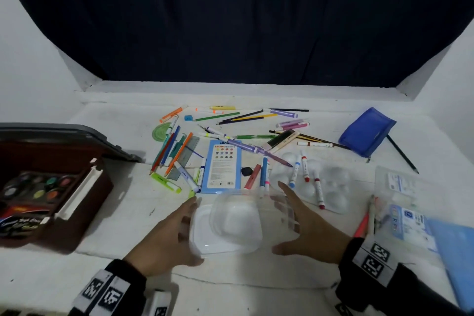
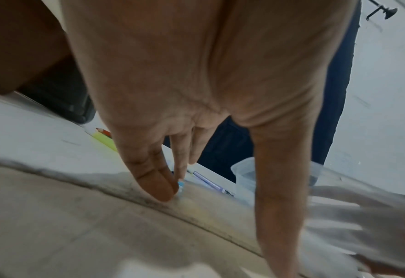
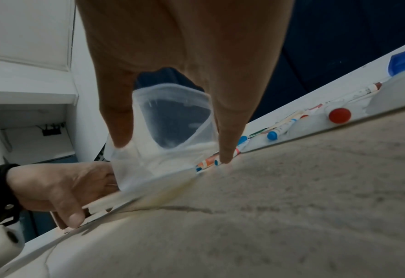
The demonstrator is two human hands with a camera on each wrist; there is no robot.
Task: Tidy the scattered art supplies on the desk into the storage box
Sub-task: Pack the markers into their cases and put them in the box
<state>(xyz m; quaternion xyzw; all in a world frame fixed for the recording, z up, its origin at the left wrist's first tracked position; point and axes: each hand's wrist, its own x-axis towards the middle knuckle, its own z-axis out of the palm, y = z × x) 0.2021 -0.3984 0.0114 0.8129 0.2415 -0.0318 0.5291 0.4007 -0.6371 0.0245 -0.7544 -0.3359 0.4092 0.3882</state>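
Observation:
A clear plastic storage box (image 1: 238, 215) stands on a white lid (image 1: 202, 238) near the desk's front edge, with nothing visible inside. My left hand (image 1: 187, 231) lies along its left side, fingers straight, the thumb at the lid's front corner. My right hand (image 1: 284, 218) flanks the right side with spread fingers, partly seen through the clear wall. In the right wrist view the box (image 3: 172, 129) shows between my straight fingers (image 3: 225, 150). Markers (image 1: 305, 169), coloured pencils (image 1: 169, 151) and a blue booklet (image 1: 223, 167) lie scattered beyond it.
An open brown case with a paint palette (image 1: 43, 187) sits at the left. A blue pouch (image 1: 366, 131) lies at the back right, with clear blister trays (image 1: 331, 187) and packaged items (image 1: 405, 202) on the right. A dark curtain hangs behind the desk.

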